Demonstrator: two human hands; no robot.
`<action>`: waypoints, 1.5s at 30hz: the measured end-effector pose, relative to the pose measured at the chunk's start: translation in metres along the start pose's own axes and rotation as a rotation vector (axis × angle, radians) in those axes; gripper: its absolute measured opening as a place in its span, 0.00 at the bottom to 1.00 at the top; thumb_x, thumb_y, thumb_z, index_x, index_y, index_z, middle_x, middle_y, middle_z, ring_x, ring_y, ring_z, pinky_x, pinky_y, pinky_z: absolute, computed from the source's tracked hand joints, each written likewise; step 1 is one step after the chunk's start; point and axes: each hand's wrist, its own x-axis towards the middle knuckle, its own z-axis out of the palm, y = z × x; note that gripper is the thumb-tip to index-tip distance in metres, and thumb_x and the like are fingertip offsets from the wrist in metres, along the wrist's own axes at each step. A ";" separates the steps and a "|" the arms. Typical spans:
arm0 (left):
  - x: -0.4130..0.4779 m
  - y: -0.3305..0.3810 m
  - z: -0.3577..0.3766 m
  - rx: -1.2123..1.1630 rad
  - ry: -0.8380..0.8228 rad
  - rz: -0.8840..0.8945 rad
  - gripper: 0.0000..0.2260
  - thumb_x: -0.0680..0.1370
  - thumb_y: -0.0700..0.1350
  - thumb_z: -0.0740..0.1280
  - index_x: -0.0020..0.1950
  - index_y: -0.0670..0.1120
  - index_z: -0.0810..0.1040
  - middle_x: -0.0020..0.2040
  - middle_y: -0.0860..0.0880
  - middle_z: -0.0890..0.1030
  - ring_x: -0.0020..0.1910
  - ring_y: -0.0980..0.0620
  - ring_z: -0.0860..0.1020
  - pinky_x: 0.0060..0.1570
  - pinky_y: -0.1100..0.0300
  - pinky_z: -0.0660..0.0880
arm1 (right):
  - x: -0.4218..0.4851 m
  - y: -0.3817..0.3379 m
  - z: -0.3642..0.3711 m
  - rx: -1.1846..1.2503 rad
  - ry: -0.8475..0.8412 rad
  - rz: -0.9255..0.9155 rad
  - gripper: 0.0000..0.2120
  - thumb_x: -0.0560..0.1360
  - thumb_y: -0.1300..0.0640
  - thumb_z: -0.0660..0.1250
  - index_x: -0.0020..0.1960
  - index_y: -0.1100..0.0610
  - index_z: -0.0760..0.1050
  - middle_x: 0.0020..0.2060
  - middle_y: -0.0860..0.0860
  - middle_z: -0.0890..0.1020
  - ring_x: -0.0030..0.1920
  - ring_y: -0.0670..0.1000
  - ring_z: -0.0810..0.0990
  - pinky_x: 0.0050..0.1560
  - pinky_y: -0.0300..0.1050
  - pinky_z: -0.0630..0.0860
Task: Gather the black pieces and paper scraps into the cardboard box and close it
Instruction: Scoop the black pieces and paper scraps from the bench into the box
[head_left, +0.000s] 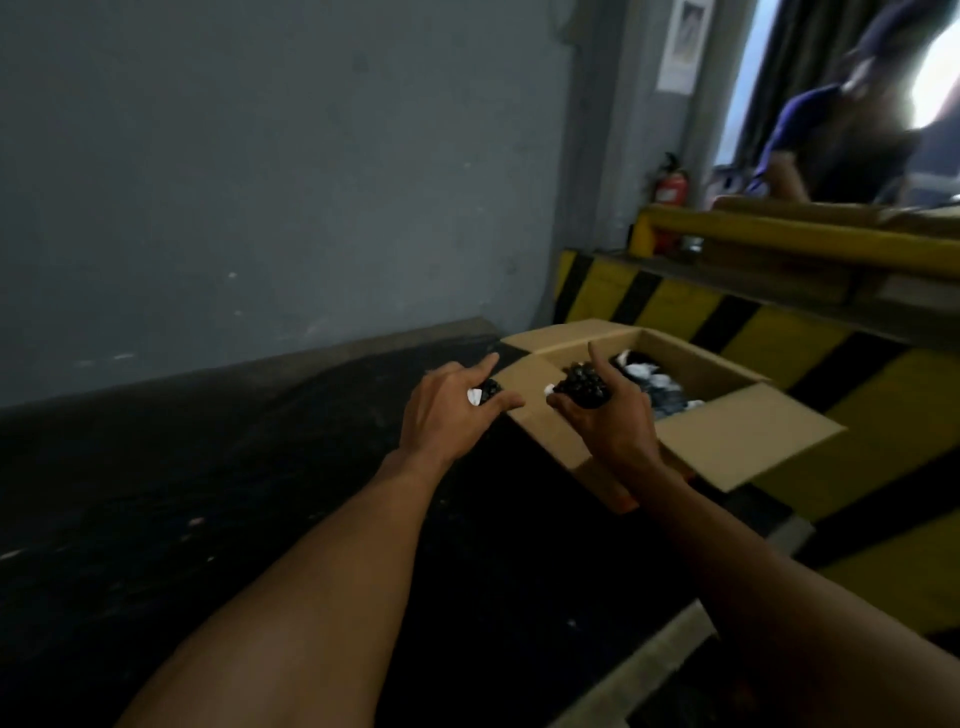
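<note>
An open cardboard box (737, 431) stands on the dark floor with its flaps spread out. Inside it lie black pieces and white paper scraps (649, 376). My left hand (447, 410) hovers over the box's left flap and holds a small black piece with a white scrap (483, 393) under its fingers. My right hand (608, 415) is over the box's near edge, gripping a clump of black pieces (582, 387) with the index finger pointing up.
A grey wall (260, 182) runs behind the dark floor (208, 493). A yellow and black striped barrier (779, 332) stands behind and to the right of the box. A red fire extinguisher (670, 189) and another person (852, 135) are at the far right.
</note>
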 end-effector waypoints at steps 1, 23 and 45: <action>0.008 0.017 0.015 -0.011 -0.010 0.014 0.31 0.70 0.66 0.67 0.70 0.55 0.71 0.50 0.46 0.79 0.51 0.48 0.76 0.46 0.56 0.72 | 0.005 0.012 -0.021 -0.027 0.012 0.006 0.40 0.69 0.48 0.76 0.75 0.54 0.63 0.63 0.54 0.79 0.64 0.51 0.76 0.62 0.40 0.69; 0.184 0.143 0.244 -0.026 0.084 -0.085 0.30 0.71 0.66 0.67 0.69 0.54 0.72 0.58 0.45 0.80 0.59 0.46 0.76 0.53 0.53 0.73 | 0.206 0.210 -0.151 -0.085 -0.036 -0.034 0.37 0.69 0.52 0.76 0.74 0.54 0.63 0.64 0.54 0.78 0.63 0.53 0.77 0.63 0.54 0.75; 0.242 0.103 0.341 0.113 0.122 -0.439 0.20 0.76 0.58 0.67 0.64 0.50 0.79 0.59 0.44 0.79 0.59 0.44 0.76 0.58 0.56 0.71 | 0.342 0.324 -0.079 -0.153 -0.342 -0.172 0.16 0.72 0.40 0.69 0.49 0.52 0.79 0.42 0.50 0.84 0.42 0.52 0.80 0.44 0.47 0.77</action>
